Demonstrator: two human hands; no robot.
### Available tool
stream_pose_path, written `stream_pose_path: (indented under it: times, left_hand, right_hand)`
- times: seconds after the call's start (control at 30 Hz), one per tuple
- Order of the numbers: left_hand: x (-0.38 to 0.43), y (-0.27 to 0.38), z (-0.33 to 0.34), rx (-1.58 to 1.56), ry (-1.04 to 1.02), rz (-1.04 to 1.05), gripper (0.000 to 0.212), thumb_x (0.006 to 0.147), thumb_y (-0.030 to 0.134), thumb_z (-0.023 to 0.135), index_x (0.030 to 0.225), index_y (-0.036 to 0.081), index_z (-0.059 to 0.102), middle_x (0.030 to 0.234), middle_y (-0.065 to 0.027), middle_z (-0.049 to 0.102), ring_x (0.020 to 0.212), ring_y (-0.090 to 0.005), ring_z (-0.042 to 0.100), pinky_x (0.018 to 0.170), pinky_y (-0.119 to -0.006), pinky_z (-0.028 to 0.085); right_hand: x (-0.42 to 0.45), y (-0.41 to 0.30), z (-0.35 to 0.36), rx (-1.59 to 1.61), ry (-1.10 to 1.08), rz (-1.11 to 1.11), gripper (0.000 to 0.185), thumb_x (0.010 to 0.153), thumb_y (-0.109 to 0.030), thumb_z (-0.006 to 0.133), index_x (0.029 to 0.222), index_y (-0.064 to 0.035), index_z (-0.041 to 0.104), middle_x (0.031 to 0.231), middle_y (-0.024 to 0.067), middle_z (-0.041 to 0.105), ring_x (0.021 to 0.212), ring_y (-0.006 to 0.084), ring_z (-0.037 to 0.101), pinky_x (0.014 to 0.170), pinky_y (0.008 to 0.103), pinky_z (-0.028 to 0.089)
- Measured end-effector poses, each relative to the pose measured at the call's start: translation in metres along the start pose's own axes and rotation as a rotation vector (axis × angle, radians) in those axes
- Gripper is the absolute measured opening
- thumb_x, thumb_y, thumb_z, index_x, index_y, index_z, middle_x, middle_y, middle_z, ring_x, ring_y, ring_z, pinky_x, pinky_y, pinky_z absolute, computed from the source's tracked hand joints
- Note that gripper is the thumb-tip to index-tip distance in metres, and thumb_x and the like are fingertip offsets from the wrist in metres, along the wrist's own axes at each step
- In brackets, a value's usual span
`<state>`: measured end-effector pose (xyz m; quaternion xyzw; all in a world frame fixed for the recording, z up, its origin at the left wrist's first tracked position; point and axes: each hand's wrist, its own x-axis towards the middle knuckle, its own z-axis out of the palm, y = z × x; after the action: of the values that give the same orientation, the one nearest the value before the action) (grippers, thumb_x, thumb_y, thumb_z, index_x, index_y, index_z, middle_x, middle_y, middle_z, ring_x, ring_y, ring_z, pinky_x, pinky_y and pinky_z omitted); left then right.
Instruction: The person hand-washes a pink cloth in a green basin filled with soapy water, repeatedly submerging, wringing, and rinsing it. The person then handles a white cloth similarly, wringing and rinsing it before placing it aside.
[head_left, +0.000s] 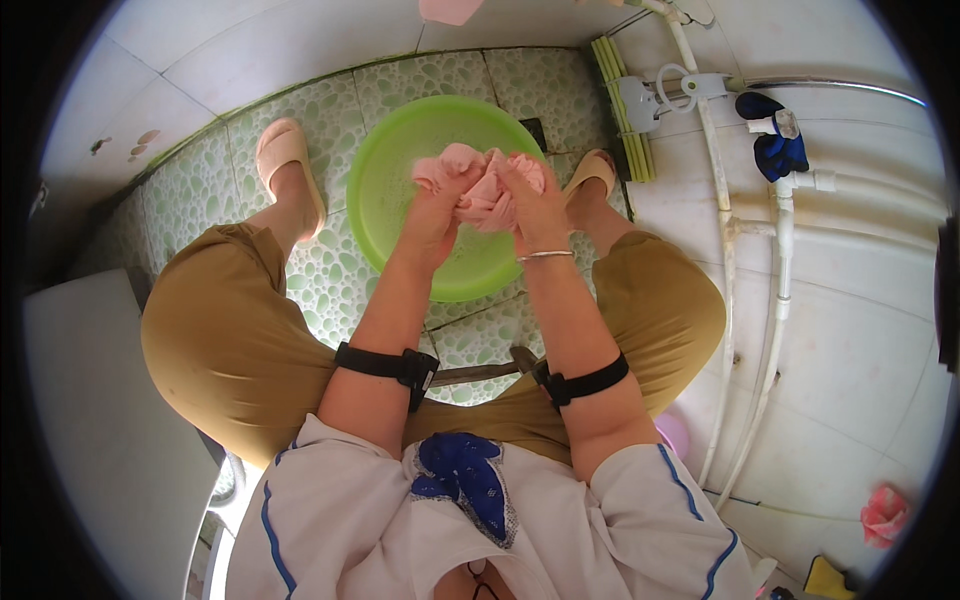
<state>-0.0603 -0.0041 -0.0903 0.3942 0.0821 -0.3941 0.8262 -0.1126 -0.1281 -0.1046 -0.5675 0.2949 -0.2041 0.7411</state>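
Observation:
A bunched pink cloth (487, 191) is held in both hands above a round green plastic basin (457, 274) that stands on the floor between my feet. My left hand (435, 217) grips the cloth's left part, with folds bulging past the fingers. My right hand (538, 206), below which a silver bangle circles the wrist, closes on the cloth's right part. The basin seems to hold some liquid with small bubbles. Part of its inside is hidden by the hands and the cloth.
A floor drain (534, 135) lies right of the basin. White pipes (720, 180) run along the right wall, near a yellow-green mop head (622, 112) and a blue cloth (780, 154). A white panel (112, 420) stands at the left. A pink container (673, 435) is behind my right leg.

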Motion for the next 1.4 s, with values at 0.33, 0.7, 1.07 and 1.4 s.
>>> stream_pose_path:
  times: [0.33, 0.7, 1.07, 1.4]
  left_hand:
    - [0.003, -0.001, -0.015, -0.360, -0.052, -0.089, 0.020, 0.087, 0.027, 0.061, 0.088, 0.007, 0.056, 0.082, -0.0036, 0.057, 0.070, -0.0135, 0.058, 0.060, -0.028, 0.050]
    - [0.012, -0.021, -0.018, -0.565, -0.002, -0.064, 0.007, 0.089, 0.015, 0.055, 0.085, 0.009, 0.054, 0.078, -0.0018, 0.058, 0.073, -0.0101, 0.059, 0.062, -0.027, 0.050]
    - [0.001, -0.012, -0.007, -0.137, 0.107, -0.010, 0.036, 0.091, 0.036, 0.054, 0.114, 0.009, 0.048, 0.109, -0.0051, 0.055, 0.096, -0.0178, 0.058, 0.083, -0.035, 0.048]
    - [0.003, -0.002, -0.003, -0.402, -0.103, 0.076, 0.015, 0.089, 0.022, 0.057, 0.098, 0.013, 0.049, 0.095, -0.0038, 0.057, 0.087, -0.0162, 0.058, 0.073, -0.033, 0.052]
  right_hand:
    - [-0.049, -0.051, 0.053, -0.738, -0.380, -1.247, 0.016, 0.077, -0.020, 0.068, 0.080, -0.0075, 0.058, 0.084, 0.0049, 0.060, 0.077, 0.0266, 0.058, 0.080, 0.0396, 0.044]
    - [-0.056, -0.038, 0.055, -0.924, -0.246, -0.853, 0.023, 0.071, -0.031, 0.072, 0.069, -0.0108, 0.060, 0.076, 0.0068, 0.056, 0.076, 0.0271, 0.054, 0.070, 0.0333, 0.044]
    - [-0.011, -0.005, 0.004, -0.083, -0.014, 0.084, 0.030, 0.079, -0.028, 0.068, 0.092, -0.0025, 0.061, 0.093, 0.0117, 0.060, 0.085, 0.0212, 0.059, 0.076, 0.0293, 0.048]
    - [-0.039, -0.035, 0.039, -0.580, -0.183, -0.662, 0.019, 0.080, -0.021, 0.065, 0.087, -0.0040, 0.060, 0.086, 0.0077, 0.062, 0.082, 0.0198, 0.060, 0.069, 0.0323, 0.048]
